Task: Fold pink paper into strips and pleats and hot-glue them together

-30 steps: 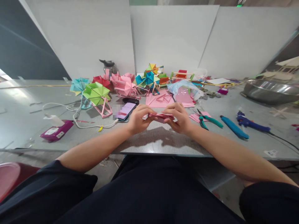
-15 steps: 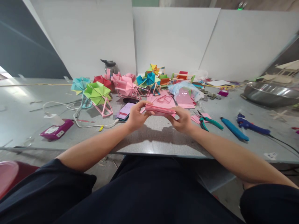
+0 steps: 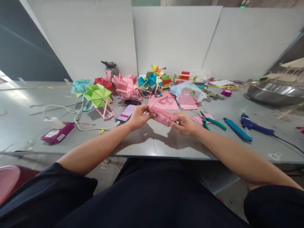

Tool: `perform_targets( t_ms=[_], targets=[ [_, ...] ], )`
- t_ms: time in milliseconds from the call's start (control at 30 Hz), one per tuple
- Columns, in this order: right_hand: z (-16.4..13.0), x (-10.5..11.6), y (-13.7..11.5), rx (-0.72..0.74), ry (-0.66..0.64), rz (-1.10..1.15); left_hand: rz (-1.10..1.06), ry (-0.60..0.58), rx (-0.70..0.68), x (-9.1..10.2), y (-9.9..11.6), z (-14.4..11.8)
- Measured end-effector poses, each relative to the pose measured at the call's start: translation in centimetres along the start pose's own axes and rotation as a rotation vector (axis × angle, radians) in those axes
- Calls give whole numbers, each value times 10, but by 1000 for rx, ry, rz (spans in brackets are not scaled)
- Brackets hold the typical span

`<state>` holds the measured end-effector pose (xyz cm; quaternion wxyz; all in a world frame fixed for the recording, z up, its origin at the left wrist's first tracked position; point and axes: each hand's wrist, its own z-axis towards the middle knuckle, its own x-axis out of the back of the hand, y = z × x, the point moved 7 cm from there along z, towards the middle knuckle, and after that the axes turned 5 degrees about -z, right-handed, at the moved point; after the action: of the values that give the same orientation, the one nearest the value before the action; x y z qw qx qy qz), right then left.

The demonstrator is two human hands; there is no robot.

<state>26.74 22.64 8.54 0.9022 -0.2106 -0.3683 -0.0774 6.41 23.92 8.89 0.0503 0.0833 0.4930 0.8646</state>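
Note:
A stack of pink paper pieces (image 3: pixel 163 117) is held above the front of the table, tilted so that its broad face shows. My left hand (image 3: pixel 140 117) pinches its left end between thumb and fingers. At the other end my right hand (image 3: pixel 182 123) grips it, thumb on the near face. Behind the stack lie pink paper sheets (image 3: pixel 174 104) with thin pink triangle frames (image 3: pixel 165 100) on top. To the left of my left hand is a phone (image 3: pixel 125 113) with its screen lit. Small pink paper pieces (image 3: pixel 201 119) lie right of my right hand.
Green-handled pliers (image 3: pixel 215 123), a blue tool (image 3: pixel 238 129) and a glue gun (image 3: pixel 256 125) lie at right, before a metal bowl (image 3: pixel 275 96). Colourful paper wheel models (image 3: pixel 98 95) stand at back left. A purple power adapter (image 3: pixel 57 133) with a white cable sits at left.
The pink stack has turned from nearly edge-on to show its broad face, its right end now lower. My right hand has shifted its grip, thumb now on the front.

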Motion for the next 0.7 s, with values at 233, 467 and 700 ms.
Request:
perform_targets(
  t_ms=[233, 467, 700],
  targets=[
    [0, -6, 0, -16, -21, 2, -144, -74, 107, -12, -15, -3],
    [-3, -21, 7, -283, -167, 194, -46, -26, 51, -10, -15, -3],
    [-6, -33, 21, -552, -158, 380, -173, 9, 208, -7, -32, -5]
  ],
)
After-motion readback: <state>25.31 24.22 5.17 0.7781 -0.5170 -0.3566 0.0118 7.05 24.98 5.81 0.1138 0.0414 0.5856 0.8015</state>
